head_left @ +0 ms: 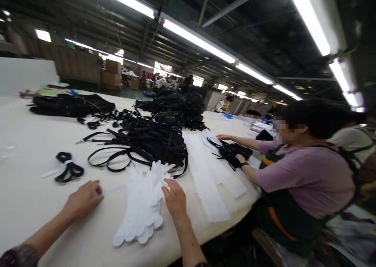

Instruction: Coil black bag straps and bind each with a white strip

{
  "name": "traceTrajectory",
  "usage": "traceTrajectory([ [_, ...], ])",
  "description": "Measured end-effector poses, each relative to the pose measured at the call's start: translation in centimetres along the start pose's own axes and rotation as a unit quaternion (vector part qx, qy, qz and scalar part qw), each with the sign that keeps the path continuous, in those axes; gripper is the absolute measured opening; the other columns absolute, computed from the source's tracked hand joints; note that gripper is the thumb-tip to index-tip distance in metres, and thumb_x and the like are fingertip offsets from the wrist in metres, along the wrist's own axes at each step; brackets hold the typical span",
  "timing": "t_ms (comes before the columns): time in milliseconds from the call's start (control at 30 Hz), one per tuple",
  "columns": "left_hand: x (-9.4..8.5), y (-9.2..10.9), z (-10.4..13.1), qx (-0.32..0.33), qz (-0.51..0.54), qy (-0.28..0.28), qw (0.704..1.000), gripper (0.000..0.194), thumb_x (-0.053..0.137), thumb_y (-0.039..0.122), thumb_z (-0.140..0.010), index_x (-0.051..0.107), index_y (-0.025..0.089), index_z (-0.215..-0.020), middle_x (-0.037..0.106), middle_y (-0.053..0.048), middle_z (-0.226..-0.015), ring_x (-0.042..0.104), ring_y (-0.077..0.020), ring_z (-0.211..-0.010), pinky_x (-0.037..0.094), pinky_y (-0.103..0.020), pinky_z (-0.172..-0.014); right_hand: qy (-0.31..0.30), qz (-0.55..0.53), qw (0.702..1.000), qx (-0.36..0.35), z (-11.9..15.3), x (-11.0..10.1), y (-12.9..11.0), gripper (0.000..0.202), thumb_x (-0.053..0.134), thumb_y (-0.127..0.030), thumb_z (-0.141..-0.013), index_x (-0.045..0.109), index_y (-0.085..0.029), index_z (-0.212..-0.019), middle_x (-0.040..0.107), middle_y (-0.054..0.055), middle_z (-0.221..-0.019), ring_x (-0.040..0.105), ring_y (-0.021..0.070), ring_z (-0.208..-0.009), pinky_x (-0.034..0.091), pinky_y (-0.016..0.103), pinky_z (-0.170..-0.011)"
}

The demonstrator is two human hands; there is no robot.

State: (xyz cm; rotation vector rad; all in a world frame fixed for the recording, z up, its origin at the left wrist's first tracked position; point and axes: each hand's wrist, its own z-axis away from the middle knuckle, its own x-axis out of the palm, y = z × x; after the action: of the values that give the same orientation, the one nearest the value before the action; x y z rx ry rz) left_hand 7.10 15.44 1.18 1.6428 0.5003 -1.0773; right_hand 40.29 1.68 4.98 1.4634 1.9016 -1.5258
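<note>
A stack of thin white strips with rounded ends (141,204) lies fanned out in front of me. My right hand (175,198) is at its right edge, with thumb and fingertips closed on strips near the top. To the left, my left hand (84,198) is closed in a pinch at the end of a narrow white strip (114,189) that reaches toward the stack. Just beyond that hand lies a coiled black strap (69,168) bound with a white band. Behind the stack spreads a heap of loose black straps (152,143) with metal clips.
Black bags are piled (176,106) farther back, with more black items (72,104) at the far left. White sheets (205,177) lie to the right. A co-worker (305,173) beside the table (96,239) handles a black bag (235,151).
</note>
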Motion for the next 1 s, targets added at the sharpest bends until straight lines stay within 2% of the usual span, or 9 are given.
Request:
traceTrajectory([
  [100, 0.0, 0.5, 0.5, -0.002, -0.033, 0.011, 0.999, 0.015, 0.057, 0.033, -0.079, 0.066, 0.023, -0.086, 0.069, -0.005, -0.088, 0.063, -0.025, -0.086, 0.045, -0.034, -0.078, -0.03, -0.006, 0.999, -0.032, 2.6, 1.2, 0.6, 0.032, 0.053, -0.02, -0.088, 0.069, -0.023, -0.115, 0.071, 0.006, -0.119, 0.064, 0.0222, -0.113, 0.047, 0.036, -0.101],
  [267, 0.3, 1.5, 2.2, 0.013, -0.064, 0.025, 0.998, 0.016, 0.047, 0.024, -0.086, 0.062, 0.023, -0.091, 0.068, -0.006, -0.096, 0.06, -0.0259, -0.097, 0.039, -0.041, -0.092, -0.051, -0.021, 0.998, -0.039, 5.9, 2.8, 0.8, 0.031, 0.052, -0.021, -0.091, 0.07, -0.023, -0.116, 0.069, 0.007, -0.125, 0.062, 0.0236, -0.118, 0.045, 0.042, -0.105],
  [400, 0.6, 1.2, 2.6, 0.007, -0.059, 0.02, 0.998, 0.022, 0.046, 0.02, -0.085, 0.059, 0.024, -0.102, 0.067, -0.006, -0.103, 0.06, -0.0248, -0.1, 0.042, -0.038, -0.09, -0.058, -0.013, 0.997, -0.046, 6.3, 3.1, 1.0, 0.029, 0.054, -0.021, -0.091, 0.071, -0.025, -0.113, 0.071, 0.006, -0.122, 0.065, 0.0238, -0.115, 0.048, 0.041, -0.101],
  [567, 0.8, -0.1, 1.9, -0.026, -0.035, -0.004, 0.999, 0.033, 0.046, 0.021, -0.084, 0.055, 0.024, -0.116, 0.067, -0.004, -0.099, 0.064, -0.0209, -0.091, 0.048, -0.031, -0.079, -0.041, -0.021, 0.998, -0.049, 6.1, 3.3, 1.3, 0.028, 0.054, -0.019, -0.09, 0.071, -0.026, -0.112, 0.072, 0.005, -0.12, 0.066, 0.0224, -0.113, 0.049, 0.039, -0.099],
  [633, 0.5, -0.7, 1.7, -0.031, -0.03, -0.017, 0.999, 0.027, 0.049, 0.024, -0.082, 0.061, 0.024, -0.106, 0.068, -0.004, -0.096, 0.066, -0.0215, -0.088, 0.048, -0.03, -0.077, -0.043, -0.026, 0.998, -0.047, 6.2, 3.4, 1.4, 0.028, 0.054, -0.019, -0.09, 0.07, -0.026, -0.112, 0.072, 0.005, -0.12, 0.066, 0.0226, -0.114, 0.049, 0.04, -0.1],
  [700, 0.0, -1.2, 1.6, -0.033, -0.026, -0.03, 0.999, 0.016, 0.053, 0.029, -0.079, 0.065, 0.024, -0.088, 0.07, -0.004, -0.09, 0.067, -0.0241, -0.085, 0.047, -0.031, -0.075, -0.045, -0.032, 0.998, -0.041, 6.3, 3.5, 1.5, 0.028, 0.055, -0.018, -0.09, 0.07, -0.026, -0.112, 0.072, 0.005, -0.121, 0.065, 0.0229, -0.115, 0.048, 0.041, -0.1],
  [767, -0.3, -1.2, 1.6, -0.037, -0.019, -0.046, 0.998, 0.017, 0.054, 0.037, -0.079, 0.066, 0.024, -0.076, 0.071, -0.003, -0.08, 0.068, -0.0263, -0.08, 0.047, -0.032, -0.07, -0.049, -0.04, 0.997, -0.033, 6.3, 3.5, 1.4, 0.028, 0.055, -0.017, -0.09, 0.07, -0.026, -0.112, 0.071, 0.005, -0.121, 0.065, 0.0231, -0.115, 0.047, 0.041, -0.102],
  [900, 0.1, 0.7, 1.3, -0.075, 0.139, -0.078, 0.984, 0.032, 0.053, 0.047, -0.081, 0.07, 0.021, -0.09, 0.072, -0.001, -0.07, 0.068, -0.026, -0.071, 0.049, -0.031, -0.061, -0.052, -0.065, 0.996, -0.018, 6.4, 3.4, 0.8, 0.029, 0.056, -0.016, -0.087, 0.071, -0.025, -0.11, 0.071, 0.005, -0.122, 0.064, 0.0241, -0.116, 0.046, 0.043, -0.103],
  [1000, 1.0, 2.8, 1.3, -0.093, 0.252, -0.092, 0.959, 0.047, 0.057, 0.053, -0.08, 0.068, 0.019, -0.111, 0.077, -0.006, -0.094, 0.071, -0.0293, -0.086, 0.056, -0.034, -0.067, -0.035, -0.123, 0.992, 0.007, 6.4, 3.2, 0.9, 0.028, 0.056, -0.018, -0.087, 0.071, -0.025, -0.11, 0.072, 0.005, -0.12, 0.065, 0.0223, -0.115, 0.047, 0.039, -0.103],
])
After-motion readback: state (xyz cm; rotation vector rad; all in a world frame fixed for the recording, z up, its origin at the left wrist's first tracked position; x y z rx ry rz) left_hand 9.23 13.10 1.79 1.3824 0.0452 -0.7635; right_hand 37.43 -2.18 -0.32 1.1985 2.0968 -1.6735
